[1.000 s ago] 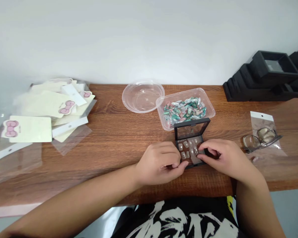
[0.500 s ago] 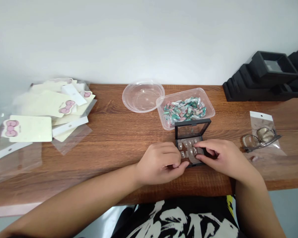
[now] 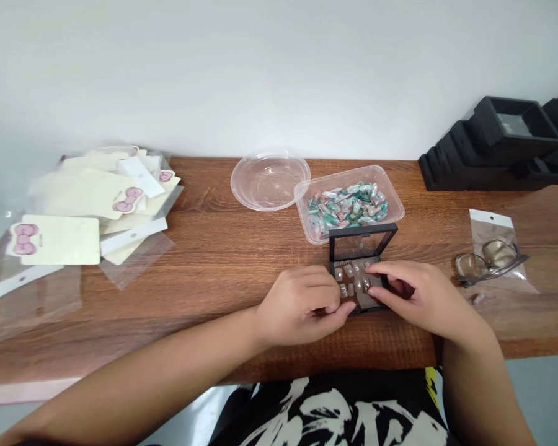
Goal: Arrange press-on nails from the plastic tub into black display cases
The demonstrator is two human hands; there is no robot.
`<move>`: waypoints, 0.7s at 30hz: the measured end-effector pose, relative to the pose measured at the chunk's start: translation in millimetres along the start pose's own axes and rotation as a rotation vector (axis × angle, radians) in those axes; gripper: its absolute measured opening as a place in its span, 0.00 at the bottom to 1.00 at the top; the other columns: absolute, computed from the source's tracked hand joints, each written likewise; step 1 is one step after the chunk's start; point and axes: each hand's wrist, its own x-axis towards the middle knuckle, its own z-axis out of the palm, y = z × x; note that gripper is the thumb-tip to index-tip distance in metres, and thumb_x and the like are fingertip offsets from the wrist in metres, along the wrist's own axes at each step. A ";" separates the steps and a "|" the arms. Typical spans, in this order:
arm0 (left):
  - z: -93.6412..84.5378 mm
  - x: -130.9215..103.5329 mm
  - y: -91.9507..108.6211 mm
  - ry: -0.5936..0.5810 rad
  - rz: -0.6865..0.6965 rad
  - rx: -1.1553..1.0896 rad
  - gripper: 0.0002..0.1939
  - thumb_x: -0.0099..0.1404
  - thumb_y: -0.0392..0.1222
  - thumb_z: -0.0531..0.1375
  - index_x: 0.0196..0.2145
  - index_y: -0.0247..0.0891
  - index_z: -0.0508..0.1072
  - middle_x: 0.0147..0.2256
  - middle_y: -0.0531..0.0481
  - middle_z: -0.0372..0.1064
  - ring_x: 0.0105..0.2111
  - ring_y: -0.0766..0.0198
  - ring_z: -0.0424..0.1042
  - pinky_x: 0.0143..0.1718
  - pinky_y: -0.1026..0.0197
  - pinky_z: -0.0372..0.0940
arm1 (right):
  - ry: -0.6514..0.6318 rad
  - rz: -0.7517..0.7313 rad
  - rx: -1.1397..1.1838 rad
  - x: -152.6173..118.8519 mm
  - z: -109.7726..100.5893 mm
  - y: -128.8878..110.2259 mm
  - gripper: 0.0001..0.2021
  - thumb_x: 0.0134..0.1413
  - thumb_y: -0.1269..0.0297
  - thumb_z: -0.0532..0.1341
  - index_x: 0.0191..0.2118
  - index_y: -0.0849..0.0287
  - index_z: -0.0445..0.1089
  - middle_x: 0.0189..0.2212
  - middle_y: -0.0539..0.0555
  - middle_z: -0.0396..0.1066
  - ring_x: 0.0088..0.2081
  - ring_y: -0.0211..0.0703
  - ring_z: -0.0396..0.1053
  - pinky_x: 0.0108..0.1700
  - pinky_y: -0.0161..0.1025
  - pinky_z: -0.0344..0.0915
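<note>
A small black display case (image 3: 361,231) stands with its windowed lid raised, in front of my torso. Several clear press-on nails (image 3: 344,290) lie in rows on its floor, some with shiny silver decoration. My left hand (image 3: 302,303) is curled against the case's left side, with the thumb at the front left corner, holding it. From the right, my right hand (image 3: 418,297) reaches over the case. Its thumb and forefinger tips are apart, touching or close to the nails in the right-hand columns; the other fingers are folded under and partly hidden.
Behind the case stands a clear tub (image 3: 396,218) of wrapped green and pink nails, beside a round clear lid (image 3: 246,199). Cream cards (image 3: 69,241) in plastic sleeves pile at left. Glasses (image 3: 472,266) lie on a clear bag (image 3: 486,229) at right, before stacked black boxes (image 3: 483,167).
The view has shifted very slightly. Both hands keep nearly the same place on the case, and the right thumb and forefinger have barely moved over the nails.
</note>
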 end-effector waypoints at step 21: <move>-4.0 0.7 -2.6 0.032 -0.034 0.044 0.10 0.71 0.41 0.57 0.42 0.38 0.77 0.39 0.46 0.74 0.39 0.60 0.69 0.44 0.55 0.67 | 0.011 -0.010 0.021 3.0 3.5 -6.1 0.16 0.68 0.58 0.55 0.53 0.52 0.74 0.46 0.53 0.79 0.42 0.45 0.78 0.45 0.42 0.72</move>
